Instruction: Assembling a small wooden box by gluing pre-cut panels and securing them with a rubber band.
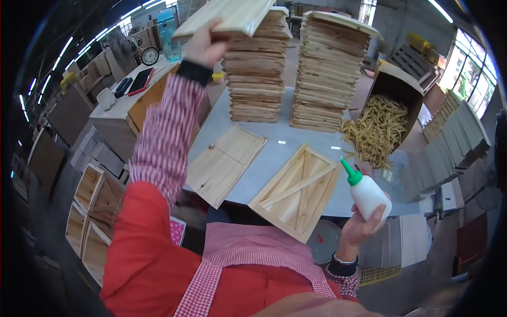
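A: Where did we have the wooden panel (227, 20)?

B: Aslant at the top of the left stack (257, 68), which stood toward the far edge of the tabletop (251, 182). Our left hand (206, 48) was closed on the panel's near edge; whether panel and stack touched, we couldn't tell

A: Was one hand on one edge enough?

B: We judged it workable with a firm pinch and a steady wrist; a grip closer to the middle would have balanced better and spared the boards beneath a knock

A: And our right hand (359, 228)?

B: It was curled round the white bottle (371, 198), green nozzle (350, 171) up and leaning left. A light grip suited us, since squeezing risked drips on the braced panel (298, 190) beside it

A: What else mattered?

B: The braced panel and the plain panel (224, 164) both jutted past the tabletop's near edge, so we needed to mind those corners. Toward its far right corner, wooden strips (383, 129) spilled from a carton (406, 79)
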{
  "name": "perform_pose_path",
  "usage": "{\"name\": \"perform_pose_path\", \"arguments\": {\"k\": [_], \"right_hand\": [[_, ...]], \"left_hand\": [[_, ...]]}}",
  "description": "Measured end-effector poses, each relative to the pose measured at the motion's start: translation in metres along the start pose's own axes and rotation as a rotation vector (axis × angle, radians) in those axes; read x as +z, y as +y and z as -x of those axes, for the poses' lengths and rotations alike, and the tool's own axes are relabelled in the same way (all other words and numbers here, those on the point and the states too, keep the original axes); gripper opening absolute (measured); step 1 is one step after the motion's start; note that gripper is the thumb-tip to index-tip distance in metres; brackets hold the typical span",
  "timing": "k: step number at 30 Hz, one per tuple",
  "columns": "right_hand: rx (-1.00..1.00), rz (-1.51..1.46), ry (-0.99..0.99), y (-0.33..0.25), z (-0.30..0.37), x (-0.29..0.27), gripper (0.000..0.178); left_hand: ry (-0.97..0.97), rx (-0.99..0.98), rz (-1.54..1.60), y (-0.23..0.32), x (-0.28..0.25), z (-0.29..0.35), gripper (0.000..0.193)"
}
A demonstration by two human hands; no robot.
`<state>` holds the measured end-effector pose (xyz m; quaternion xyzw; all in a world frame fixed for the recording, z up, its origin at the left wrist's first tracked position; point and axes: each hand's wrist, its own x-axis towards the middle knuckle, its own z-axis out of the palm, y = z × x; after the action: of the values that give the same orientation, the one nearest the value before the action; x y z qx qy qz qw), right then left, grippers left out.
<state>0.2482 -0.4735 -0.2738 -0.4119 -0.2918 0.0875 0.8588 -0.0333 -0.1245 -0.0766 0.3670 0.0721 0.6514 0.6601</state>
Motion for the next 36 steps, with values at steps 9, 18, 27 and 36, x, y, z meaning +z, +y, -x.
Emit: {"name": "perform_pose_path", "arguments": {"k": [9,18,27,36], "right_hand": [[0.204,0.068,0.119,0.067,-0.046,-0.058,0.047],[0.314,0.192,-0.055,0.153,-0.084,-0.037,0.041],[0.246,0.045,0.019,0.164,-0.095,0.000,0.042],[0.047,-0.036,-0.083,0.106,-0.085,-0.024,0.042]], "left_hand": [[-0.013,-0.224,0.015,-0.061,-0.009,-0.089,0.051],[0.212,-1.130,-0.668,-0.165,-0.087,0.337,0.016],[-0.644,-0.030,-1.766,-0.204,-0.067,0.370,0.048],[0.208,-0.628,-0.441,-0.205,-0.078,0.391,0.047]]}}
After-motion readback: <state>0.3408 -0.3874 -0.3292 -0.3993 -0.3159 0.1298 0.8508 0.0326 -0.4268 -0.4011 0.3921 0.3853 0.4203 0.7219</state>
